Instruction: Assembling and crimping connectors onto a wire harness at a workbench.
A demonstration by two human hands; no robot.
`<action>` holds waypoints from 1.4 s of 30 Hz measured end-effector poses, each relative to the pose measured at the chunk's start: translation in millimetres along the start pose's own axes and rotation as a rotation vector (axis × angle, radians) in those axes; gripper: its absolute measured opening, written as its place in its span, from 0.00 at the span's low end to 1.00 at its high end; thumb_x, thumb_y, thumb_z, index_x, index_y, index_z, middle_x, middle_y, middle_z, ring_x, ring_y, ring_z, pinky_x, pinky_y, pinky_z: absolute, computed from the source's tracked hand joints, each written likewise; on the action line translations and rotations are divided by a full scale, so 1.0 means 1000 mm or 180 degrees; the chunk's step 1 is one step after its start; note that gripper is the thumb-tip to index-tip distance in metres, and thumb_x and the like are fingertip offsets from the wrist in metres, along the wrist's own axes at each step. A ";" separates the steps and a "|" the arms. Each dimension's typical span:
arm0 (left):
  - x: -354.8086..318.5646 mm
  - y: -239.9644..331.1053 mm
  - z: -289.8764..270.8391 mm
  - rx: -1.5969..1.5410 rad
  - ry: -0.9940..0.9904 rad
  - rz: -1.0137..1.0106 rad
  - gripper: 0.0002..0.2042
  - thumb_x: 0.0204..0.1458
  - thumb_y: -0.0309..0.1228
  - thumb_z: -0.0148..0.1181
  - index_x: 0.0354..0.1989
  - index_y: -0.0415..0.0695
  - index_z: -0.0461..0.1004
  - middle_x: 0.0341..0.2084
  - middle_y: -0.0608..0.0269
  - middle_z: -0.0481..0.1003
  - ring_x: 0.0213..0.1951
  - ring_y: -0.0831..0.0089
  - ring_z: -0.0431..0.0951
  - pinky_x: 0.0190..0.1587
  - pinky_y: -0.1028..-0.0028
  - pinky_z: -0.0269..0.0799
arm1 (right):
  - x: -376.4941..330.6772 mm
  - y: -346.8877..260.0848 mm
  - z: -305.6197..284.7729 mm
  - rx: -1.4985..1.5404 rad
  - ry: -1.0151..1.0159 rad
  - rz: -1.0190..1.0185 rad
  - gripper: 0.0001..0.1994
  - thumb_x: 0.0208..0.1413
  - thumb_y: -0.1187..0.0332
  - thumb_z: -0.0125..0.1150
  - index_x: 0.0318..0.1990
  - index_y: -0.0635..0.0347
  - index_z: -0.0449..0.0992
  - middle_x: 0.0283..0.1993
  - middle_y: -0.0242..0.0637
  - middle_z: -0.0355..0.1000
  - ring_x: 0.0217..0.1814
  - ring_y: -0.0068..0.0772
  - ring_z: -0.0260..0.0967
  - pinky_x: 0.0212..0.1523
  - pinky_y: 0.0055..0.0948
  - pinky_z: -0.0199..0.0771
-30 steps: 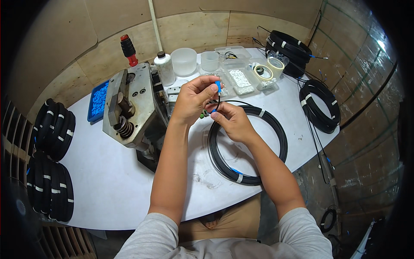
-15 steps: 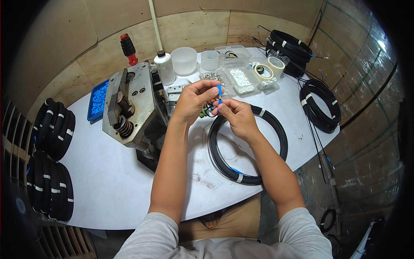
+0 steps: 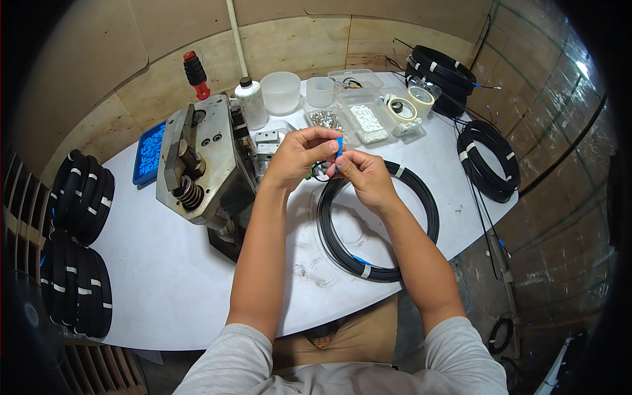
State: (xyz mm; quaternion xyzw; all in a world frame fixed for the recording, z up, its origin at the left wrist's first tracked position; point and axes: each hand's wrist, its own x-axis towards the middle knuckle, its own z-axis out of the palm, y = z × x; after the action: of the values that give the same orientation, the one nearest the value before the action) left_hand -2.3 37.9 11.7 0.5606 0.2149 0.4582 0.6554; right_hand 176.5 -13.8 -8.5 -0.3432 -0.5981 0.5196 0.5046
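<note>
Above the table, the fingertips of my left hand (image 3: 297, 158) pinch a small blue plastic connector part (image 3: 340, 146). My right hand (image 3: 368, 181) is closed at its lower end, gripping a blue cable-end connector mostly hidden by the fingers. Both sets of fingertips meet there, and the two blue parts look joined in one line. A thin black cable loops beside the fingers. Below my right hand, a coil of black cable (image 3: 433, 220) lies on the white table (image 3: 164, 283), bound with white bands and showing a blue piece on its near side.
A metal press (image 3: 210, 148) stands to the left, beside a blue tray (image 3: 136, 172) of small blue parts. Behind are a white bottle (image 3: 251, 105), clear tubs (image 3: 281, 93), boxes of small parts and tape rolls (image 3: 421, 99). More black cable coils (image 3: 490, 161) lie at both sides.
The gap between the two blue parts has closed. My left fingertips have come down slightly to meet my right ones.
</note>
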 end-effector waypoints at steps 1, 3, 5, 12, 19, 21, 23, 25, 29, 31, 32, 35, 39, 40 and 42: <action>0.000 0.000 0.000 -0.0020 -0.0018 -0.0020 0.12 0.55 0.27 0.65 0.46 0.36 0.77 0.37 0.59 0.79 0.39 0.74 0.78 0.43 0.74 0.75 | 0.000 -0.001 0.001 -0.0031 0.0030 0.0049 0.15 0.66 0.61 0.56 0.44 0.67 0.77 0.38 0.35 0.77 0.41 0.25 0.74 0.48 0.27 0.74; 0.001 -0.001 0.000 -0.0045 -0.0014 0.0016 0.12 0.55 0.27 0.65 0.46 0.36 0.77 0.37 0.60 0.79 0.39 0.73 0.78 0.43 0.74 0.75 | 0.000 0.000 0.001 0.0001 0.0051 0.0044 0.15 0.65 0.61 0.56 0.44 0.67 0.77 0.38 0.35 0.77 0.41 0.25 0.74 0.48 0.26 0.74; 0.002 -0.003 0.003 -0.0068 0.0003 0.0056 0.12 0.55 0.27 0.65 0.46 0.36 0.77 0.37 0.60 0.79 0.39 0.73 0.78 0.42 0.75 0.75 | 0.000 0.000 0.000 0.0036 0.0057 0.0039 0.14 0.65 0.61 0.57 0.44 0.67 0.78 0.38 0.35 0.77 0.42 0.25 0.74 0.49 0.26 0.74; 0.003 -0.002 0.006 -0.0488 0.0109 -0.0025 0.12 0.57 0.27 0.63 0.47 0.38 0.76 0.36 0.60 0.79 0.35 0.75 0.78 0.34 0.76 0.75 | -0.002 -0.009 0.004 -0.0198 -0.0305 0.0220 0.15 0.66 0.59 0.54 0.45 0.64 0.78 0.42 0.34 0.77 0.45 0.23 0.72 0.51 0.26 0.72; 0.004 -0.006 0.004 -0.1091 0.0244 -0.0018 0.12 0.58 0.28 0.61 0.49 0.39 0.75 0.37 0.58 0.79 0.35 0.73 0.78 0.35 0.74 0.77 | -0.001 -0.001 0.010 -0.0050 -0.0264 -0.0131 0.14 0.68 0.61 0.52 0.42 0.63 0.76 0.39 0.34 0.77 0.42 0.20 0.72 0.48 0.25 0.72; 0.005 -0.011 0.001 -0.1224 0.0225 -0.0006 0.13 0.58 0.29 0.61 0.50 0.39 0.74 0.38 0.58 0.79 0.36 0.73 0.78 0.37 0.73 0.77 | -0.001 -0.002 0.012 -0.0154 -0.0115 -0.0094 0.13 0.67 0.62 0.52 0.41 0.64 0.77 0.36 0.34 0.77 0.40 0.20 0.71 0.46 0.24 0.71; 0.005 -0.012 0.002 -0.1362 0.0204 -0.0003 0.14 0.58 0.29 0.61 0.51 0.39 0.73 0.39 0.58 0.79 0.37 0.72 0.78 0.38 0.73 0.77 | -0.002 -0.003 0.013 -0.0257 0.0041 -0.0050 0.12 0.67 0.64 0.53 0.41 0.64 0.77 0.34 0.34 0.77 0.37 0.20 0.71 0.44 0.23 0.71; 0.005 -0.015 0.008 -0.1546 0.0316 -0.0004 0.14 0.58 0.31 0.61 0.51 0.39 0.74 0.36 0.59 0.79 0.35 0.75 0.77 0.37 0.76 0.76 | -0.003 -0.004 0.014 -0.0438 0.0203 -0.0100 0.11 0.66 0.66 0.54 0.39 0.65 0.77 0.30 0.33 0.76 0.34 0.19 0.71 0.40 0.21 0.70; 0.006 -0.019 0.011 -0.1605 0.0325 -0.0089 0.14 0.60 0.33 0.60 0.50 0.39 0.74 0.35 0.60 0.78 0.34 0.76 0.77 0.36 0.78 0.76 | -0.003 -0.005 0.016 -0.0480 0.0308 -0.0082 0.12 0.66 0.66 0.54 0.38 0.66 0.78 0.29 0.33 0.76 0.33 0.19 0.71 0.38 0.21 0.70; 0.008 -0.023 0.007 -0.1613 0.0237 -0.0198 0.14 0.61 0.34 0.58 0.49 0.38 0.74 0.35 0.61 0.77 0.34 0.76 0.77 0.36 0.79 0.75 | -0.003 -0.003 0.017 -0.0401 0.0342 -0.0149 0.12 0.66 0.65 0.54 0.38 0.66 0.78 0.28 0.33 0.75 0.32 0.18 0.70 0.37 0.20 0.69; 0.008 -0.025 0.006 -0.1614 0.0237 -0.0199 0.14 0.61 0.34 0.58 0.49 0.38 0.74 0.35 0.61 0.77 0.34 0.76 0.77 0.36 0.79 0.75 | -0.003 -0.004 0.017 -0.0400 0.0342 -0.0148 0.12 0.66 0.65 0.54 0.38 0.66 0.78 0.28 0.33 0.75 0.32 0.18 0.70 0.37 0.20 0.69; 0.008 -0.027 0.003 -0.1601 0.0088 -0.0209 0.13 0.61 0.35 0.58 0.47 0.38 0.74 0.35 0.60 0.77 0.36 0.75 0.77 0.37 0.78 0.75 | -0.004 -0.006 0.017 -0.0467 0.0401 -0.0092 0.13 0.66 0.65 0.54 0.38 0.66 0.79 0.27 0.33 0.75 0.30 0.18 0.69 0.36 0.20 0.68; 0.009 -0.029 0.002 -0.1494 -0.0036 -0.0250 0.15 0.60 0.37 0.59 0.47 0.38 0.73 0.39 0.59 0.76 0.43 0.67 0.77 0.46 0.70 0.76 | -0.005 -0.004 0.015 -0.0506 0.0445 -0.0136 0.13 0.66 0.64 0.54 0.37 0.66 0.79 0.26 0.32 0.74 0.29 0.18 0.68 0.34 0.19 0.66; 0.008 -0.029 0.001 -0.1480 -0.0034 -0.0267 0.14 0.60 0.37 0.59 0.47 0.39 0.73 0.39 0.58 0.76 0.44 0.66 0.77 0.47 0.69 0.76 | -0.005 -0.004 0.015 -0.0523 0.0451 -0.0135 0.13 0.66 0.64 0.54 0.37 0.66 0.79 0.26 0.32 0.74 0.29 0.18 0.68 0.34 0.19 0.66; 0.009 -0.031 0.000 -0.1525 -0.0075 -0.0260 0.14 0.60 0.37 0.58 0.47 0.39 0.73 0.39 0.58 0.76 0.45 0.66 0.77 0.47 0.69 0.76 | -0.005 -0.005 0.015 -0.0512 0.0448 -0.0174 0.13 0.66 0.64 0.54 0.37 0.66 0.79 0.26 0.32 0.74 0.29 0.18 0.68 0.34 0.19 0.66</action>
State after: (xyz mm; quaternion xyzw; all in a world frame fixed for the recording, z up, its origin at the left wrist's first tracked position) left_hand 13.1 46.6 -15.1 0.3853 0.1150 0.4626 0.7901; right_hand 163.7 -23.4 -3.9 -0.4017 -0.6100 0.4306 0.5301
